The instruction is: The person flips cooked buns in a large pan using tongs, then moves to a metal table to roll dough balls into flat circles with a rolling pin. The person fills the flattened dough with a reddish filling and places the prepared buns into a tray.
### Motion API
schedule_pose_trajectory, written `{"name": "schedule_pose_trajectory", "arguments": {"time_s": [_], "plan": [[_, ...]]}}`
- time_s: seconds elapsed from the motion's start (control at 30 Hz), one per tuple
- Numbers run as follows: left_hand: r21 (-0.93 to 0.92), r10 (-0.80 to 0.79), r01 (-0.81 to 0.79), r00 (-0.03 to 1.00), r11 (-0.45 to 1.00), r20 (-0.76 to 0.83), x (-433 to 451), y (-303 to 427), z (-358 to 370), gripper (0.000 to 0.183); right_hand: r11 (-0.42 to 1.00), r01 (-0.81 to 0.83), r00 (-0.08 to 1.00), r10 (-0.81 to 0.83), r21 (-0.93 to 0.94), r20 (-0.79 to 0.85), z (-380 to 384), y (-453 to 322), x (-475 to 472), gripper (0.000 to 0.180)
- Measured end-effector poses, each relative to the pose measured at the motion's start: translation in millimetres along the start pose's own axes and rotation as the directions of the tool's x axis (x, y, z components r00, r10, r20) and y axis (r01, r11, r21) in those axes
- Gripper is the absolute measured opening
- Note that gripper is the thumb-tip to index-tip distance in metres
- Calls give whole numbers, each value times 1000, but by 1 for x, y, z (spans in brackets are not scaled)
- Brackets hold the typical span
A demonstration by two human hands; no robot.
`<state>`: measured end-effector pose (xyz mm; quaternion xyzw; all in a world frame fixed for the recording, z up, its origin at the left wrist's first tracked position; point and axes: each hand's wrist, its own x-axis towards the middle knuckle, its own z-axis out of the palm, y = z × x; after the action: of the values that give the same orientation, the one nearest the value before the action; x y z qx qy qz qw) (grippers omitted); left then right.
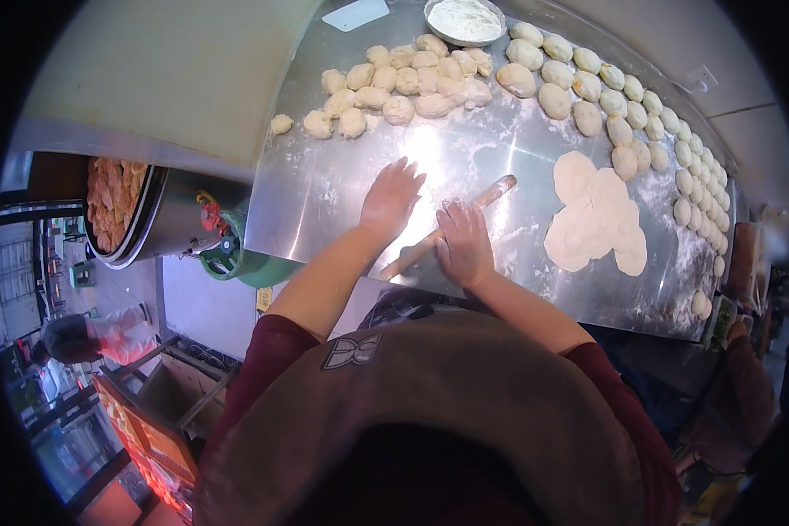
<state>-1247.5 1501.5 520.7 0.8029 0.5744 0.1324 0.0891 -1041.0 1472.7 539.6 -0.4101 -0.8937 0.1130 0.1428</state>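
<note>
My right hand [465, 244] lies across a wooden rolling pin [496, 191], which slants over the steel worktop [342, 197]. To its left, my left hand [392, 198] is stretched out with nothing in it, over or on the floury metal; contact cannot be made out. Several thin rolled dough rounds [592, 217] overlap to the right of the pin. Beyond my left hand sit many rough dough lumps [401, 85], dusted with flour. Rows of smooth, rounded dough pieces [588, 118] run along the worktop's back and right side.
At the back stand a bowl of flour [465, 21] and a flat white scraper-like sheet [355, 14]. Left of the worktop are a green gas cylinder [256, 263] and a metal drum [177, 210] topped with browned pieces. People [72, 338] are at far left and right.
</note>
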Motion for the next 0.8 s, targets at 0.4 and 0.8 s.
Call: {"name": "schedule_pose_trajectory", "arguments": {"time_s": [0.4, 0.8], "plan": [[52, 46, -47, 999, 998, 10, 5, 18, -19, 57, 1000, -10, 998, 10, 11, 55, -2, 2, -3, 49], [-723, -230, 283, 957, 630, 175, 43, -18, 3, 49, 999, -26, 997, 24, 31, 80, -10, 9, -4, 50]]}}
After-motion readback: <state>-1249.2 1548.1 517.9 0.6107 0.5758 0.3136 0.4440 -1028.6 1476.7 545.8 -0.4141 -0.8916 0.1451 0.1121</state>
